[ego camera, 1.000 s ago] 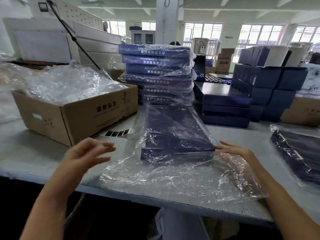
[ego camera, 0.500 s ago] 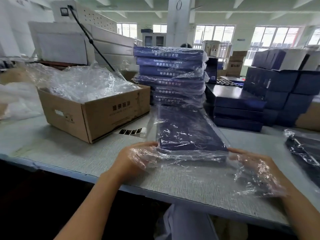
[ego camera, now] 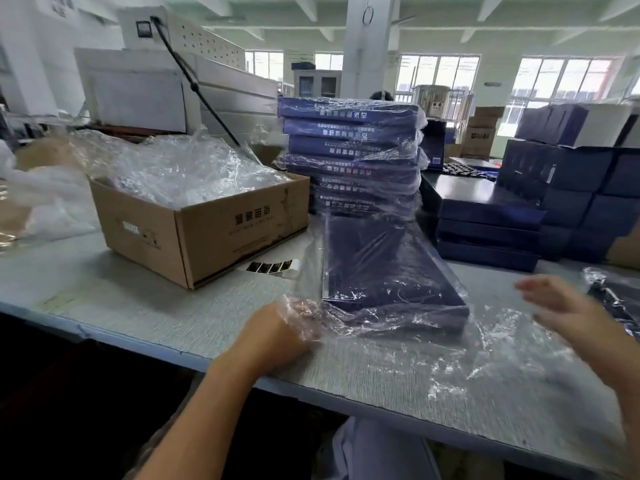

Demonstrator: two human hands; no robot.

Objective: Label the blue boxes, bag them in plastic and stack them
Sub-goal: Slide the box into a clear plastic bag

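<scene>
A flat blue box lies in a clear plastic bag on the grey table, its near end toward me. My left hand grips the bag's film at the box's near left corner, fingers under the plastic. To the right of the box, my right hand hovers above the loose film, fingers spread, blurred, holding nothing. Behind the box rises a stack of bagged blue boxes.
A cardboard carton full of plastic bags stands at the left, with a strip of black labels beside it. Unbagged blue boxes are piled at the right rear. Another bagged box lies at the right edge.
My left hand came in from the left and took hold of the bag at the box's corner. My right hand lifted off the film and moved right.
</scene>
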